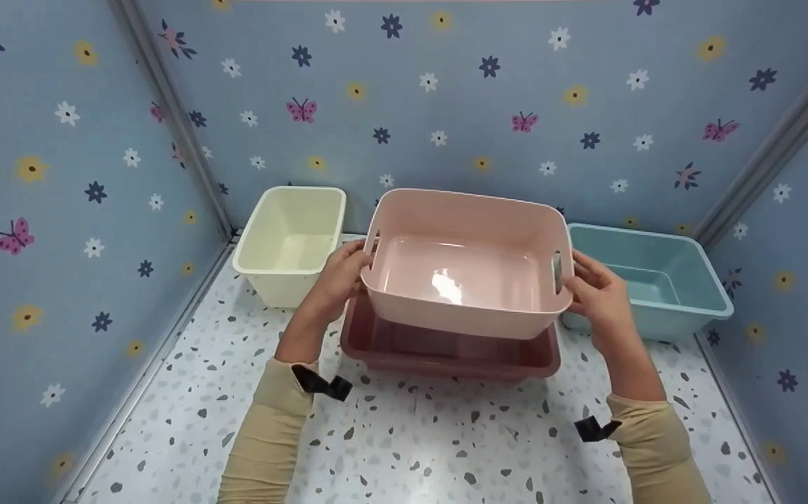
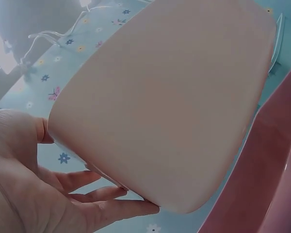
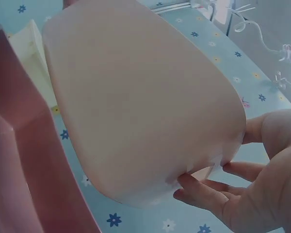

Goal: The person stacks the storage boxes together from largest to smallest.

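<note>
Left hand (image 1: 337,280) and right hand (image 1: 603,299) grip the pink basket (image 1: 470,269) by its ends, apparently just above the maroon bin (image 1: 446,353); cream tub (image 1: 289,241) left of that bin, teal tub (image 1: 649,283) right.

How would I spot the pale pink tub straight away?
On the speckled surface, find the dark pink bin in the middle. Held over it is the pale pink tub, the only container that the left hand and right hand grip.

Bin (image 1: 467,255) over basin (image 1: 439,360), tub (image 1: 295,238) to left, container (image 1: 663,280) to right
</note>
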The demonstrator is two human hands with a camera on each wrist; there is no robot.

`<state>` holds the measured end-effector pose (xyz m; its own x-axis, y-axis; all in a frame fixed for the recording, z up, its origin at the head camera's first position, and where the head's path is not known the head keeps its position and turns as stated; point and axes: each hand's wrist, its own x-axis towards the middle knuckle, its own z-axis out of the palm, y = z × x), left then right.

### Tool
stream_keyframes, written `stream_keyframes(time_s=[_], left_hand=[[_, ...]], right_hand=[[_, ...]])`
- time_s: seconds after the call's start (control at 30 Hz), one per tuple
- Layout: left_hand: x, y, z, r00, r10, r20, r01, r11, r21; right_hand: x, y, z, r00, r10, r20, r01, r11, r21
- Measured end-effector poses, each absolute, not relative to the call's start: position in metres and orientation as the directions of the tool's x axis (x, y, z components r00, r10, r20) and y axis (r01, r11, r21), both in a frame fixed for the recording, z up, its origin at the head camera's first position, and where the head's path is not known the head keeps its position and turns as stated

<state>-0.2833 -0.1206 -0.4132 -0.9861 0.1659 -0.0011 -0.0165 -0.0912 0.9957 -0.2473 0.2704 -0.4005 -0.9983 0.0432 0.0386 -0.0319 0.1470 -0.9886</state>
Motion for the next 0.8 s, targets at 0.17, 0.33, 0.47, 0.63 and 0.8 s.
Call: stream_keyframes(time_s=[0.17,0.33,0.47,0.63,0.8], left_hand=[[-0.290,-0.126,-0.412,-0.986,0.155,-0.057,-0.071,-0.085,0.994],[-0.296,-0.128,-0.412,-0.982,0.157,-0.102,-0.121,-0.116,0.986],[-0.302,-0.129,-0.413,-0.979,0.161,-0.123,-0.139,-0.092,0.986],[-0.306,-0.132,-0.415,-0.979,0.151,-0.140,-0.146,-0.029,0.989],[-0.309,-0.135,-0.416,-0.972,0.158,-0.175,-0.172,0.031,0.985]], right_hand=[[-0.252,0.268,-0.399,-1.000,0.018,0.001,0.001,0.125,-0.992],[-0.258,0.267,-0.398,-0.997,-0.044,-0.069,0.066,0.078,-0.995],[-0.266,0.268,-0.399,-0.987,-0.083,-0.139,0.132,0.083,-0.988],[-0.275,0.268,-0.397,-0.966,-0.124,-0.228,0.216,0.104,-0.971],[-0.283,0.266,-0.394,-0.941,-0.158,-0.299,0.289,0.082,-0.954]])
